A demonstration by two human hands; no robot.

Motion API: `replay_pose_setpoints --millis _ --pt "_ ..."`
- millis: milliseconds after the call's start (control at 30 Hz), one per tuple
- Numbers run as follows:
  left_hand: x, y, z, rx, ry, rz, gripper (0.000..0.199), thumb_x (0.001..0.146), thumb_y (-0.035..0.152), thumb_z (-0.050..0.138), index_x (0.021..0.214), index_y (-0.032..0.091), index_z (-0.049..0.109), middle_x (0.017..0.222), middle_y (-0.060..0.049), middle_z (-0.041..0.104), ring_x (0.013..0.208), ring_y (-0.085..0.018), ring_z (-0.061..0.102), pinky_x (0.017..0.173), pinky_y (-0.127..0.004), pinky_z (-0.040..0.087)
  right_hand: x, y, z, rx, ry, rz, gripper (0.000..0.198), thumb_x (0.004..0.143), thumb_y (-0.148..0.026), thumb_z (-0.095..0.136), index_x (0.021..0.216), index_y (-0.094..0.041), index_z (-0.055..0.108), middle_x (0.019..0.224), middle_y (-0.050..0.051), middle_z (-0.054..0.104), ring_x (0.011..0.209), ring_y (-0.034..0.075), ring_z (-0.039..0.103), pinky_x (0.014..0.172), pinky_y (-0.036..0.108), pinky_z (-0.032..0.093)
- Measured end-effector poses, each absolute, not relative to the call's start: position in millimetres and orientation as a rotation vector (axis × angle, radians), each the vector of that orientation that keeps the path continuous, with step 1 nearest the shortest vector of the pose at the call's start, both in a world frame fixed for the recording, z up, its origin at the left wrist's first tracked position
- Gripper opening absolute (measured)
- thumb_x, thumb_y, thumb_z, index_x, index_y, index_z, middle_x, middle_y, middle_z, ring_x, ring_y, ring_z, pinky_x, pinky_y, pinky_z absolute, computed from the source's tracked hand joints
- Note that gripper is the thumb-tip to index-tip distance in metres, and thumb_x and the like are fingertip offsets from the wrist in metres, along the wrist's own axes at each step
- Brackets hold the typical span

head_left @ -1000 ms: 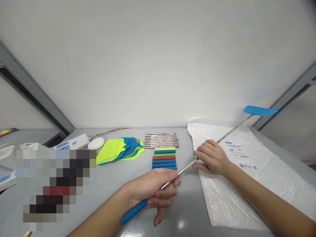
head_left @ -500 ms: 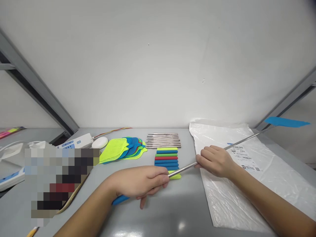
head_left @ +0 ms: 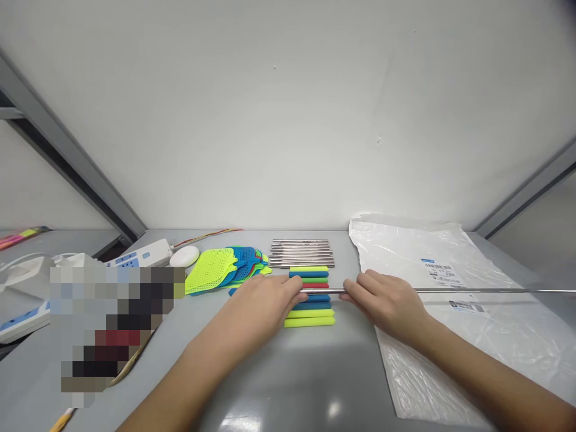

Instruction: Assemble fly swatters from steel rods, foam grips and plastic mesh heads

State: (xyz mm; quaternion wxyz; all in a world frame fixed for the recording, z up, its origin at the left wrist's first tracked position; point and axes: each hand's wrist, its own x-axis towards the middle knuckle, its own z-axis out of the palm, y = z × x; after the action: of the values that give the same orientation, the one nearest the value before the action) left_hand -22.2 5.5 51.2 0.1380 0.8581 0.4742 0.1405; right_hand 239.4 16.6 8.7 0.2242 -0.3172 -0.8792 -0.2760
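Note:
A fly swatter with a long thin metal rod [head_left: 477, 291] lies level across both hands, its far end running out of view at the right. My left hand [head_left: 265, 303] is closed round its handle end, where a bit of the blue grip [head_left: 232, 292] shows. Closed on the rod farther right is my right hand [head_left: 389, 303]. Behind and under the rod lie several coloured handle grips [head_left: 310, 314] in a stack. Past them rests a row of short metal rods [head_left: 301, 255]. Mesh swatter heads [head_left: 209, 269] in yellow-green and blue are piled to the left.
A white plastic mailing bag [head_left: 450, 342] with labels covers the right of the grey table [head_left: 288, 384]. At left are power strips [head_left: 139, 258], a round white object [head_left: 184, 257] and a pixelated patch [head_left: 112, 324]. A white wall [head_left: 288, 120] stands behind.
The swatter has turned from slanting up to the right to level. Its blue head has left the view. My left hand has moved up, and both hands still hold the swatter.

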Motion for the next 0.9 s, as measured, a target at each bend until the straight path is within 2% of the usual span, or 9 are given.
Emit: replay_pose_setpoints --millis 300,433,533,700,900 --pt "-38 0 59 2.229 1.243 0.337 0.036 0.092 0.051 0.041 0.08 0.024 0.061 0.07 -0.002 0.062 0.06 -0.018 0.052 0.055 -0.024 0.026 256 26 12 -0.7 -2.392 -0.933 0.016 0.092 -0.034 0.058 0.083 -0.02 0.058 0.058 -0.005 0.043 0.056 0.011 0.034 0.053 0.028 0.021" --pt "-55 5 71 2.176 1.239 0.257 0.034 0.093 0.048 0.041 0.079 0.024 0.062 0.071 -0.001 0.062 0.061 -0.017 0.053 0.055 -0.024 0.028 256 29 9 -0.734 -2.413 -0.861 0.011 0.093 -0.026 0.056 0.085 -0.019 0.058 0.059 -0.004 0.045 0.057 0.011 0.036 0.055 0.028 0.023" --pt "-76 9 88 2.14 1.323 0.283 0.033 0.089 0.048 0.047 0.075 0.025 0.065 0.07 0.0 0.062 0.06 -0.017 0.053 0.052 -0.024 0.028 259 27 9 -0.757 -2.39 -0.789 0.01 0.093 -0.022 0.055 0.085 -0.018 0.059 0.06 -0.003 0.048 0.056 0.011 0.038 0.056 0.028 0.026" --pt "-121 11 110 1.987 1.459 0.352 0.022 0.074 0.046 0.066 0.068 0.026 0.071 0.063 0.001 0.06 0.055 -0.015 0.05 0.047 -0.024 0.028 258 13 15 -0.771 -2.36 -0.732 0.005 0.09 -0.019 0.059 0.095 -0.018 0.061 0.065 -0.001 0.056 0.057 0.011 0.042 0.058 0.028 0.03" --pt "-162 5 104 1.885 1.637 0.521 0.018 0.073 0.042 0.069 0.073 0.024 0.072 0.066 0.0 0.06 0.059 -0.016 0.049 0.05 -0.022 0.031 259 15 15 -0.822 -2.316 -0.71 0.005 0.089 -0.022 0.061 0.089 -0.018 0.064 0.068 0.0 0.06 0.057 0.011 0.048 0.059 0.028 0.033"
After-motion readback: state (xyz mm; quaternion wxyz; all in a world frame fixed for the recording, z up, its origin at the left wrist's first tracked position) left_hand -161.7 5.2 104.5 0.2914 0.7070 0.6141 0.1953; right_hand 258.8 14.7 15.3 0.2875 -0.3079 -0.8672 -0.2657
